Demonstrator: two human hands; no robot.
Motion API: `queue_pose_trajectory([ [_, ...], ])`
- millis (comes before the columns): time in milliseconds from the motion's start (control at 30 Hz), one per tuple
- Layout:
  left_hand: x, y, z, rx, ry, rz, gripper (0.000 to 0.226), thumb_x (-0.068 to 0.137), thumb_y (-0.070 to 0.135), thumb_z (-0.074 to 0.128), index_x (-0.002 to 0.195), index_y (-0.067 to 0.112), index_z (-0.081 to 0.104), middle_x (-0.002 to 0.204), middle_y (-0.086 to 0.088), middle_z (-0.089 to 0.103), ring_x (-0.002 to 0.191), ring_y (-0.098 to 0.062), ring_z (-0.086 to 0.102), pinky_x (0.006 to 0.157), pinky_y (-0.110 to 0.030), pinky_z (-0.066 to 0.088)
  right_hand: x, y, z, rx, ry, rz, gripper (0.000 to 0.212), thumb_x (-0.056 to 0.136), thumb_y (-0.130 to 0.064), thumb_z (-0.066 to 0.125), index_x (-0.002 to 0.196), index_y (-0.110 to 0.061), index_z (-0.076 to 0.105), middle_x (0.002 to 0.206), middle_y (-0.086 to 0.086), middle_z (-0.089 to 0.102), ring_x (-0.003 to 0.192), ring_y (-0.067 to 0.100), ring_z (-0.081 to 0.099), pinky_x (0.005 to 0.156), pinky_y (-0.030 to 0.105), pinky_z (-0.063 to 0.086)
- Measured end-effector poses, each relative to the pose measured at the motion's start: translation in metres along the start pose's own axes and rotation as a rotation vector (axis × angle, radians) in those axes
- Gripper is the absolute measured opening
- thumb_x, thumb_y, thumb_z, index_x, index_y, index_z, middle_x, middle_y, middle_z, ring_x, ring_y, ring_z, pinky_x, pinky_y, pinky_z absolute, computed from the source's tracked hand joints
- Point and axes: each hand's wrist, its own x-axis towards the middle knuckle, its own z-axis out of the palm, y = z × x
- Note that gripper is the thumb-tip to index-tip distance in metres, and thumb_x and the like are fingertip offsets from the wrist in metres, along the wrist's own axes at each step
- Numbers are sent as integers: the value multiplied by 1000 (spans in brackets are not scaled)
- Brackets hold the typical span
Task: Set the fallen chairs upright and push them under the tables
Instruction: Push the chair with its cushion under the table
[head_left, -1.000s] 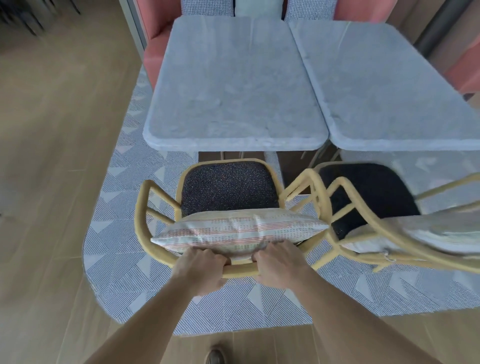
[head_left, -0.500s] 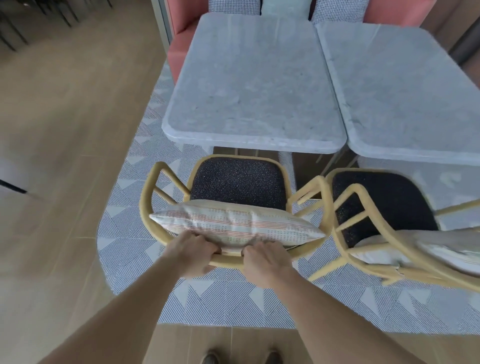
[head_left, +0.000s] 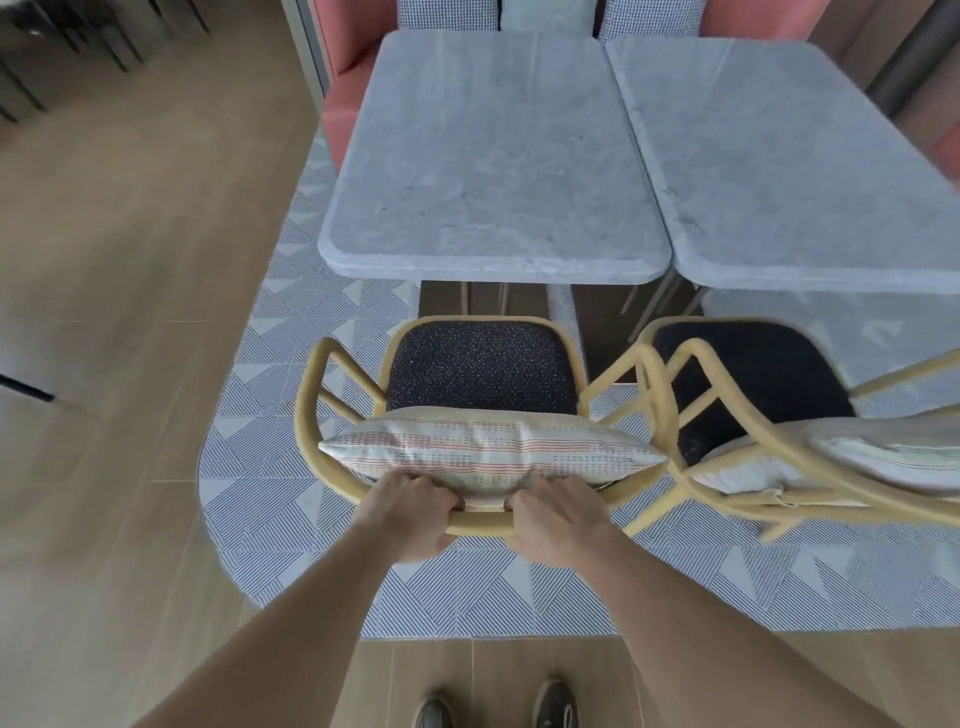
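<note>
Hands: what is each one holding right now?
Left hand: grips the chair rail.
Right hand: grips the same chair rail.

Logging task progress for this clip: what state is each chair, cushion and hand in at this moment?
left chair, upright, seat facing the left table, not yet under it.
right chair, seat up, turned askew, outside the right table.
striped cushion, propped against the left chair's back.
left hand, grips the left chair's top rail.
right hand, grips the same rail.
</note>
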Motion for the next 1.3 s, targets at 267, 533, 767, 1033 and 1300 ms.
queue_pose_trajectory([
  [267, 7, 6, -5, -23, -11, -10, 32, 100, 47, 53, 127, 40, 67, 108, 14, 76, 105, -17, 71, 99, -39, 52, -2, 10, -5, -17, 19, -22, 29, 99, -38, 58, 113, -16, 73, 111, 7, 70, 77, 28, 62, 68, 38, 40],
  [533, 6, 6, -3, -11, 9, -26, 37, 101, 53, 49, 132, 41, 66, 110, 14, 76, 107, -15, 71, 97, -39, 53, -3, 9, -7, -27, 30, -9, 31, 98, -42, 62, 112, -17, 74, 96, 2, 68, 72, 25, 55, 70, 38, 44],
  [767, -15, 25, -43, -643, 443, -37, 75, 88, 90, 32, 123, 36, 70, 114, 20, 69, 95, -5, 69, 78, -37, 62, -39, 37, -34, 617, 220, -64, 73, 88, -79, 53, 135, -25, 70, 134, -4, 71, 121, 16, 67, 102, 42, 56],
  [1033, 5, 140, -183, -1378, 780, 101, 46, 98, 57, 51, 138, 36, 56, 132, 9, 67, 129, -11, 61, 106, -26, 48, -183, 192, -100, 1302, 1004, 110, 64, 98, -53, 52, 146, -11, 59, 143, -6, 65, 135, 6, 59, 113, 31, 48],
  [1300, 30, 315, -275, -1295, 876, 215, 43, 99, 55, 51, 137, 36, 55, 143, 3, 62, 139, -10, 55, 114, -33, 43, -368, 352, -120, 1163, 1045, 89, 62, 94, -55, 51, 145, -21, 55, 147, -13, 60, 139, 2, 55, 107, 11, 43],
])
